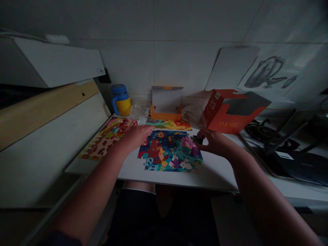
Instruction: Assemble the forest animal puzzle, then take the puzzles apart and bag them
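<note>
A partly assembled jigsaw puzzle (167, 150) with a bear, rabbits and a dark blue forest lies on the white table (217, 174). Its border is uneven at the upper left and at the right. My right hand (214, 141) pinches a dark puzzle piece (197, 139) between thumb and fingers, just off the puzzle's right edge. At the upper left corner is my left hand (139, 136), fingers pressed together and pointing inward. Whatever is at its fingertips is too small to make out.
Behind lie a yellow-green puzzle strip (170, 124), an open orange box (166, 115) and plastic bags (193, 114). A giraffe-patterned puzzle (106, 140) and a blue-yellow mug (121, 102) are left. A red box (230, 114) and dark gear (302, 167) stand right.
</note>
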A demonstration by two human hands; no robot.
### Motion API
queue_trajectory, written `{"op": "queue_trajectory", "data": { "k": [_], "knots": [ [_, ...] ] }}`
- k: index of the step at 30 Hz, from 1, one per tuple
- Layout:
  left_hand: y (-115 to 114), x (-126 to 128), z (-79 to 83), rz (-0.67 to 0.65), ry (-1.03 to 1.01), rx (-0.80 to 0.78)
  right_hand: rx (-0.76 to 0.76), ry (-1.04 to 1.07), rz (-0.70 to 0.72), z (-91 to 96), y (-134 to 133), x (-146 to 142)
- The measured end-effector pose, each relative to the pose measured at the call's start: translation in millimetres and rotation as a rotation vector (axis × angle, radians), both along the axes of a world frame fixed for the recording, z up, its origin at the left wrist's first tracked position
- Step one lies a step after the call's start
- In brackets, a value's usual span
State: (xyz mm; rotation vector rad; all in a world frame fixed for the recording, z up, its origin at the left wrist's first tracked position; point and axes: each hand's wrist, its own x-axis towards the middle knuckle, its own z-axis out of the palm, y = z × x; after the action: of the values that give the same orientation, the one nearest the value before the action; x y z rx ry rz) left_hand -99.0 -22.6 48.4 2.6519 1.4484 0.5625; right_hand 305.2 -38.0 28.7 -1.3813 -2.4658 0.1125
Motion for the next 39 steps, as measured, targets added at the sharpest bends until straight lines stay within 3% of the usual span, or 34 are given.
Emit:
{"op": "queue_trajectory", "data": {
  "k": [3,7,11,14,25,33,39],
  "knots": [
    [32.1,20.0,-1.9,-0.04,0.039,0.02,0.016,-0.013,0.016,8.5,31.3,-20.2],
    [58.6,33.1,-22.0,-0.076,0.083,0.009,-0.007,-0.071,0.007,-4.0,66.4,-37.7],
    [67.0,29.7,-49.9,-0.106,0.087,-0.021,-0.05,-0.079,0.025,-24.7,80.4,-42.3],
    [66.0,20.9,-61.3,-0.159,0.052,-0.05,-0.084,-0.067,0.043,-32.5,80.2,-39.7],
    [66.2,15.0,-65.3,-0.146,-0.078,-0.101,-0.126,-0.001,-0.02,-37.7,73.4,-42.7],
    [84.3,17.6,-60.4,-0.102,-0.18,-0.303,-0.071,0.083,0.01,-41.2,76.8,-41.4],
    [79.3,17.6,-54.6,-0.088,-0.23,-0.268,-0.051,0.126,0.026,-42.2,76.7,-43.9]
  ]
}}
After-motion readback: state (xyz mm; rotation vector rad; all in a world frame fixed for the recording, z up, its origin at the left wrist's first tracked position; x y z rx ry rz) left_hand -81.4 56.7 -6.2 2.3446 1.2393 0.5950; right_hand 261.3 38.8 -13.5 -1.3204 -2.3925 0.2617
